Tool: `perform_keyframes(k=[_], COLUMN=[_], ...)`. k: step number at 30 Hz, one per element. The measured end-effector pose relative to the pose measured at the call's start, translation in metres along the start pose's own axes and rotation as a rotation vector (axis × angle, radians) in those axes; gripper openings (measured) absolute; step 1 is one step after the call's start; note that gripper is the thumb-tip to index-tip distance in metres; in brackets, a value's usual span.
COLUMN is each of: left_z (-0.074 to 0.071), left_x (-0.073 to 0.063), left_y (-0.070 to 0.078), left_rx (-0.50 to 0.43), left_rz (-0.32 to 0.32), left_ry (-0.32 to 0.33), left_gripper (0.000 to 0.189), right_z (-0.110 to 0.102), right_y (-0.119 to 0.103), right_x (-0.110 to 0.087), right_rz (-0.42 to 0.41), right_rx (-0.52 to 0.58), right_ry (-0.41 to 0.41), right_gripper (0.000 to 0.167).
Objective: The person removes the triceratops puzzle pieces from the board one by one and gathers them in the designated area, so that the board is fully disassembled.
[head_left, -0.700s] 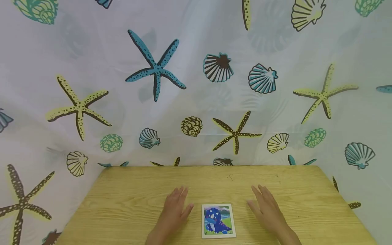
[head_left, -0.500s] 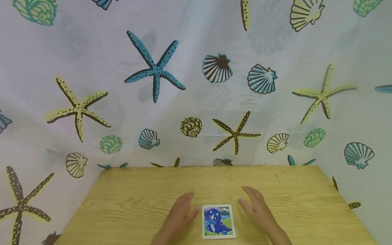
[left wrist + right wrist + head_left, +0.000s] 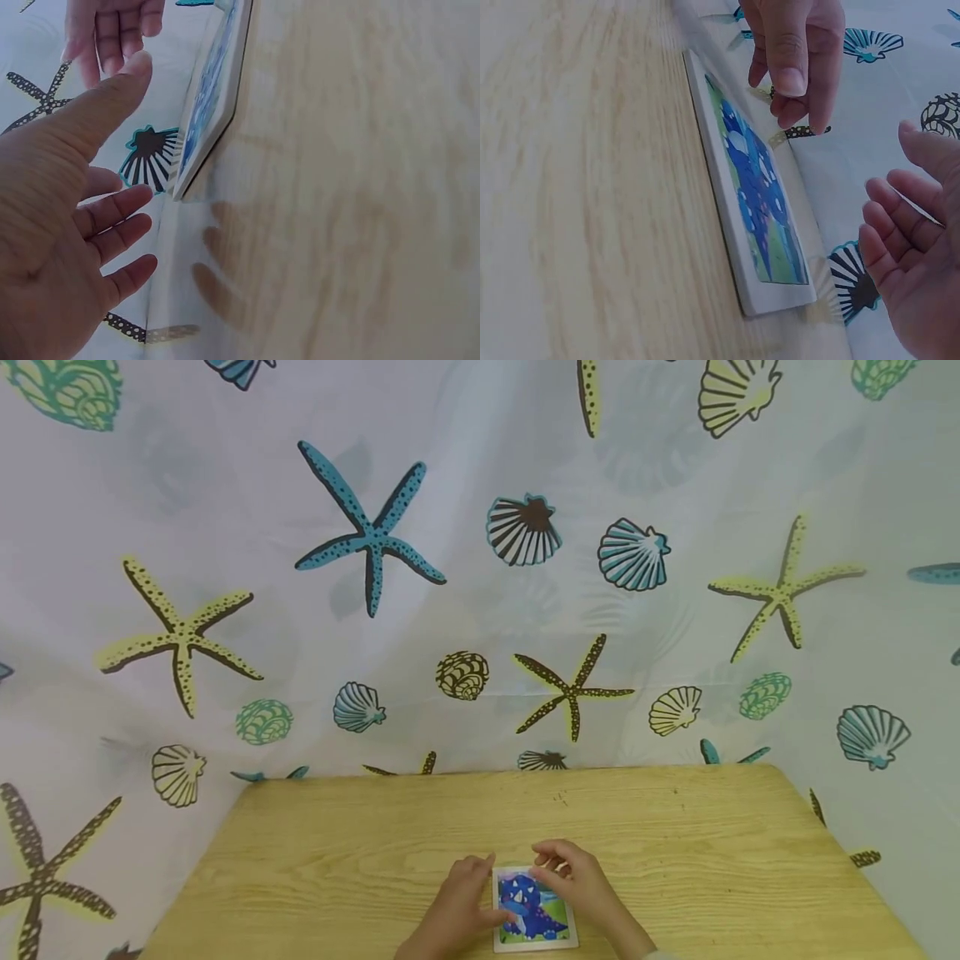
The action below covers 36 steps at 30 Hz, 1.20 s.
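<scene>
Left hand [image 3: 463, 897] and right hand [image 3: 579, 878] are positioned apart, palms turned partly toward each other; left forearm [image 3: 418, 945] and right forearm [image 3: 628, 933] angle inward from the lower edge of the head view; left thumb [image 3: 105, 109] is extended, with left fingers [image 3: 124, 234] spaced and loosely bent; right fingers [image 3: 892, 232] curve loosely, apart from right thumb [image 3: 934, 150]

"What's hidden on the picture tile [image 3: 534, 917]?"
"In the head view, its far right corner lies behind the right hand [image 3: 577, 881], and the thumb of the left hand [image 3: 459, 900] covers part of its left edge."
"Anything cut off?"
"The near edge of the counter [image 3: 337, 860], below the head view. The left wrist view's top edge crops the picture tile."
"Those dark marks [image 3: 559, 798]?"
"Too small to tell."
</scene>
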<state>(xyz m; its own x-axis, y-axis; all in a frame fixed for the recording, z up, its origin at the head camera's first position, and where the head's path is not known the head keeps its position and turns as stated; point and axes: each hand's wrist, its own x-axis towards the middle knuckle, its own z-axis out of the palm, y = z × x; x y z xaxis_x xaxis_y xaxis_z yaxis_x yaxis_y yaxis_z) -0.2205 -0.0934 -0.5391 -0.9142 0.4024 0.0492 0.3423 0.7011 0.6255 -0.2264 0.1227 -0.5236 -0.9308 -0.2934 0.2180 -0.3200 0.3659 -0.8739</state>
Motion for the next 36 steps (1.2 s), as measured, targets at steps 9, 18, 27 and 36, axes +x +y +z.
perform_keyframes(k=[9, 18, 27, 36], left_z=[0.009, 0.007, 0.004, 0.001], left_x=[-0.003, -0.003, -0.001, 0.001], left_y=[-0.007, -0.002, -0.004, -0.001], left_rx=[0.064, 0.215, 0.250, 0.279], left_rz=[0.023, 0.105, 0.064, 0.035], left_ry=[-0.009, -0.013, -0.064, -0.109], left_gripper=[0.087, 0.080, 0.083, 0.080], right_z=[0.023, 0.032, 0.038, 0.037], right_y=[0.017, 0.019, 0.022, 0.016], right_x=[0.010, 0.013, 0.014, 0.016], right_rz=[0.058, 0.025, 0.019, 0.019], right_rx=[-0.008, -0.134, -0.299, -0.344], right_ry=[-0.064, -0.086, -0.143, -0.192], right_gripper=[0.028, 0.029, 0.031, 0.027])
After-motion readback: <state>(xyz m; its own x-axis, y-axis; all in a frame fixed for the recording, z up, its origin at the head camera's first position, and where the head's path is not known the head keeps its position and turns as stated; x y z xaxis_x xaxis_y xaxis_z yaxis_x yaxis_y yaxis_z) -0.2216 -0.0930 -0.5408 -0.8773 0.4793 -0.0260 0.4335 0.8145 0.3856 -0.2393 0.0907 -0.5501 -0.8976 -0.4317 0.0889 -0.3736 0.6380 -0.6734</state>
